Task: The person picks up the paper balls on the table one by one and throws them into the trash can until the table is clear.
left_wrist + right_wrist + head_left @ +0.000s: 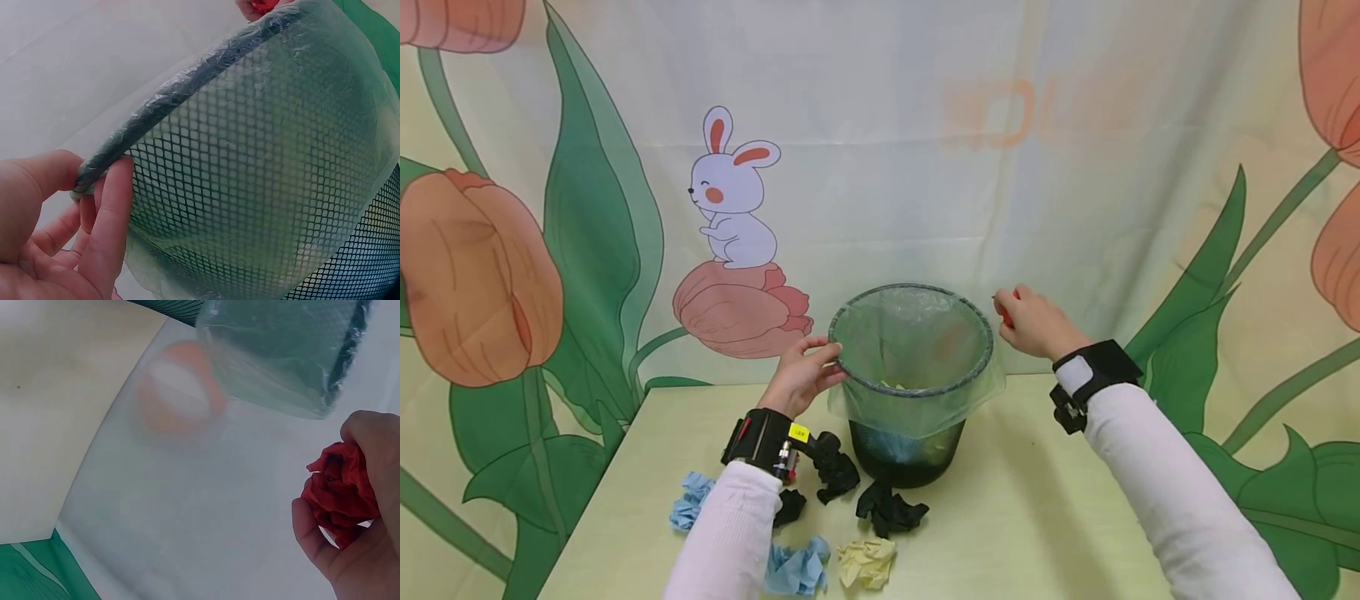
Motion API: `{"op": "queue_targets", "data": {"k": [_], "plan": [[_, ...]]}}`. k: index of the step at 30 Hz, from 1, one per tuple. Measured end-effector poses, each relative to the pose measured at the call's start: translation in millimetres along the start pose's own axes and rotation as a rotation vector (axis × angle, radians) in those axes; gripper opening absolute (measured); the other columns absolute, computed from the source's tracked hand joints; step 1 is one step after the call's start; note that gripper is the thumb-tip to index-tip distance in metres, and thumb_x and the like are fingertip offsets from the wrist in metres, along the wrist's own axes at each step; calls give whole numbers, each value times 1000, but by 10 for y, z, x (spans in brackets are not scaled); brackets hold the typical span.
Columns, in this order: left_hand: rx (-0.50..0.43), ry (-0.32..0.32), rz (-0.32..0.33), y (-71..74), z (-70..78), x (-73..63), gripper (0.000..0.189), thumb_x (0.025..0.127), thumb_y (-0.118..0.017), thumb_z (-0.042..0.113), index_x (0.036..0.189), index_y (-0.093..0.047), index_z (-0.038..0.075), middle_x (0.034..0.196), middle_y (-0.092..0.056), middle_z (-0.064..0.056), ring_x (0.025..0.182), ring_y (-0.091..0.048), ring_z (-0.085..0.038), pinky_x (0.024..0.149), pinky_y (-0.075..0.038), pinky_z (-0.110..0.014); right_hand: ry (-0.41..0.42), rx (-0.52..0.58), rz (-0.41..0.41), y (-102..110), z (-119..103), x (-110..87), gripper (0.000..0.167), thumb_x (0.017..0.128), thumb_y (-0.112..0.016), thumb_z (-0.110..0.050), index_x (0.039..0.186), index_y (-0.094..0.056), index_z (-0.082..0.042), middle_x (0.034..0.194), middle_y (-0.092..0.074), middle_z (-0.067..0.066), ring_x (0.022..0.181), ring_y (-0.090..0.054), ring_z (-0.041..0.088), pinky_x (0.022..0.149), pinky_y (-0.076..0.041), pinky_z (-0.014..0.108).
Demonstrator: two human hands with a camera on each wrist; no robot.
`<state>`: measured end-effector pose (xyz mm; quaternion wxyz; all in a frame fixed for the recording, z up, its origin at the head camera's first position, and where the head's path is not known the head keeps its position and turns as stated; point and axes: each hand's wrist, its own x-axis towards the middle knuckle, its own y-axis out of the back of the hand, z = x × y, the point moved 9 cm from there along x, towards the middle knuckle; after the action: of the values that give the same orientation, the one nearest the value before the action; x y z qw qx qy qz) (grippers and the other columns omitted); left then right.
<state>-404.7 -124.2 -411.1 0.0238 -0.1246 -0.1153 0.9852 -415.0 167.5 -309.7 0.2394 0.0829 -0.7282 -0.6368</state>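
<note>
A black mesh wastebasket (904, 468) stands on the table, lined with a translucent green plastic bag (917, 417) folded over its rim. My left hand (797, 379) pinches the bag-covered rim at the left side, the thumb above and fingers beneath, as the left wrist view shows. To the right of the basket and apart from it, my right hand (1037, 323) is raised, its fingers curled around a crumpled ball of red paper (342, 490). Some pale green stuff shows low inside the basket; its kind is unclear.
On the pale table (1000, 517), near the basket, lie crumpled paper balls: black ones (891, 508), a yellow one (867, 562) and blue ones (797, 567). My left forearm passes over that group. A printed cloth (887, 167) hangs behind the table.
</note>
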Motion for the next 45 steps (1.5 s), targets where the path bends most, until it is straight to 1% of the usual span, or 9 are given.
{"op": "queue_targets", "data": {"k": [9, 17, 22, 28, 30, 33, 38, 40, 45], "plan": [[-4, 2, 7, 6, 7, -1, 33, 91, -57, 12, 120, -40, 7, 89, -47, -5, 67, -57, -12, 66, -56, -22, 83, -33, 16, 92, -209, 72, 12, 88, -55, -10, 97, -49, -4, 82, -45, 12, 62, -42, 23, 56, -36, 31], [-6, 1, 2, 1, 4, -7, 32, 91, -57, 11, 119, -41, 7, 90, -47, -5, 67, -57, -12, 66, -56, -23, 106, -31, 15, 103, -341, 103, 16, 88, -57, -11, 100, -49, -5, 80, -44, 10, 62, -41, 22, 55, -33, 29], [-5, -3, -1, -4, 12, 0, 33, 91, -57, 11, 119, -41, 7, 90, -47, -6, 67, -57, -12, 66, -56, -23, 144, -28, 20, 108, -447, 119, 21, 87, -60, -13, 104, -50, -5, 83, -47, 12, 64, -44, 22, 55, -37, 30], [-4, 1, -2, 4, -1, 16, 33, 91, -57, 12, 119, -40, 6, 90, -46, -6, 68, -57, -13, 66, -56, -22, 207, -19, 41, 99, -604, 143, 20, 88, -61, -15, 103, -53, -6, 81, -47, 9, 64, -45, 21, 56, -39, 29], [-5, 3, -1, 8, -10, 23, 33, 91, -57, 12, 119, -40, 6, 90, -46, -6, 68, -57, -13, 66, -56, -23, 216, -20, 42, 79, -653, 153, 20, 88, -61, -17, 103, -53, -8, 81, -47, 8, 64, -45, 21, 55, -39, 29], [-3, 2, 5, 11, -14, 38, 34, 91, -57, 12, 120, -40, 6, 91, -46, -6, 68, -56, -13, 66, -56, -22, 237, -15, 34, 49, -729, 178, 21, 87, -62, -19, 105, -54, -9, 83, -49, 8, 66, -47, 20, 55, -41, 29], [-1, 3, 15, 11, -12, 46, 35, 91, -57, 12, 121, -39, 7, 92, -45, -6, 68, -56, -12, 65, -56, -22, 298, 5, 30, 10, -859, 196, 23, 88, -61, -19, 107, -55, -10, 84, -53, 8, 72, -51, 21, 60, -45, 31], [-3, 2, 17, 7, -9, 48, 35, 91, -57, 12, 121, -39, 7, 92, -45, -6, 68, -56, -12, 65, -56, -22, 311, 17, 23, -5, -891, 199, 25, 88, -61, -18, 111, -55, -10, 85, -54, 9, 73, -52, 21, 61, -47, 32], [-11, -3, 17, -9, 4, 57, 35, 91, -57, 12, 121, -39, 6, 91, -46, -6, 67, -56, -12, 65, -56, -22, 305, 36, -9, -57, -915, 216, 38, 88, -61, -21, 124, -51, -11, 93, -56, 11, 75, -55, 21, 62, -50, 33]]}}
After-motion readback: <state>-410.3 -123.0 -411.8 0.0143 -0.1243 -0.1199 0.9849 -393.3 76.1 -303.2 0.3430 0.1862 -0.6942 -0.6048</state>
